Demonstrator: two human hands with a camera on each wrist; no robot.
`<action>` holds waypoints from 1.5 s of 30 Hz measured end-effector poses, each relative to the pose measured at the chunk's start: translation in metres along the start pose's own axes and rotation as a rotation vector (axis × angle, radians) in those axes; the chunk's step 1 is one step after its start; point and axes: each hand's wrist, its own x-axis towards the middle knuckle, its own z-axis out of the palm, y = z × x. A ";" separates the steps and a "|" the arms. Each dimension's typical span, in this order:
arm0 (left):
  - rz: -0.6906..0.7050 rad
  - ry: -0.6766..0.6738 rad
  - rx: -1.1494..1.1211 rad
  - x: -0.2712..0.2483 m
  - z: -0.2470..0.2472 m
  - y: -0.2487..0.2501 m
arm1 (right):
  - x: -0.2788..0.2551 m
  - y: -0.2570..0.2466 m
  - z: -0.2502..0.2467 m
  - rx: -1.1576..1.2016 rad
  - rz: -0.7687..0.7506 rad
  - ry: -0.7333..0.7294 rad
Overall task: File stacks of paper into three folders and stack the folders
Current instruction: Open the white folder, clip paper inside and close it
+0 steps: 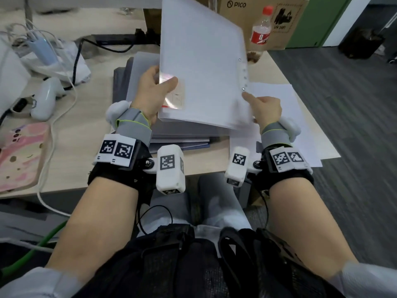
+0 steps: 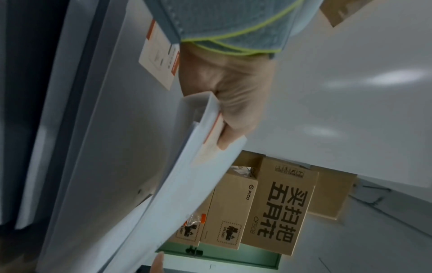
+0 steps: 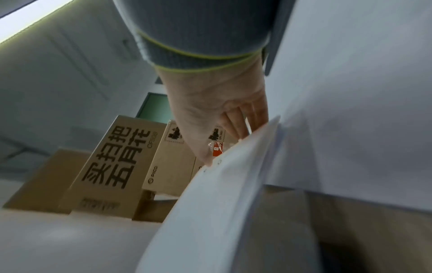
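Note:
A translucent white folder (image 1: 202, 67) is held tilted above the desk, far end raised. My left hand (image 1: 153, 91) grips its left edge, thumb on top near the label (image 1: 175, 97). My right hand (image 1: 265, 108) holds the right edge, thumb on top beside the row of snaps (image 1: 243, 75), fingers underneath. In the left wrist view my left hand (image 2: 233, 110) pinches the folder edge (image 2: 205, 129). In the right wrist view my right hand's fingers (image 3: 245, 120) go under the folder (image 3: 233, 184). Other folders (image 1: 182, 134) lie stacked beneath. Loose white paper (image 1: 285, 117) lies at the right.
A bottle with a red label (image 1: 261, 31) stands behind the folder, in front of cardboard boxes (image 1: 253, 9). A white controller (image 1: 46, 97), cables and a pink phone case (image 1: 19, 153) lie on the desk (image 1: 90, 130) at the left. The desk's right edge drops to grey floor.

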 end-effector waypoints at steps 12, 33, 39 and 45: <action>-0.118 0.066 0.376 0.022 -0.021 -0.008 | 0.006 -0.018 0.010 0.311 0.065 -0.277; -0.426 0.237 0.681 0.038 -0.053 -0.005 | -0.006 -0.013 0.027 0.311 0.009 -0.270; -0.428 0.107 0.185 0.032 -0.062 0.004 | -0.001 -0.014 0.022 0.360 -0.042 -0.239; -0.277 0.145 -0.010 0.029 -0.069 0.011 | -0.003 -0.022 0.025 0.432 -0.037 -0.283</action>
